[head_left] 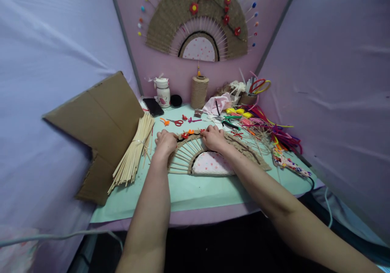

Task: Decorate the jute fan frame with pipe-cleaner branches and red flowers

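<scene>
A half-round fan (213, 163) of sticks and brown twine lies flat on the pale green table, its white centre dotted with pink. My left hand (166, 141) is closed around the fan's upper left rim. On the top rim, my right hand (212, 137) rests with its fingers drawn together; whatever is between them is too small to make out. Small red and orange flowers (188, 133) sit on the rim between both hands. My right forearm covers part of the fan's right half.
Left of the fan are a stick bundle (134, 151) and cardboard (103, 122). Behind it stand a twine spool (199, 92) and a white bottle (163, 92), with red scissors (178, 122) nearer. Pipe cleaners (284, 137) and a patterned glue gun (289, 163) lie right. A finished fan (164, 25) hangs behind.
</scene>
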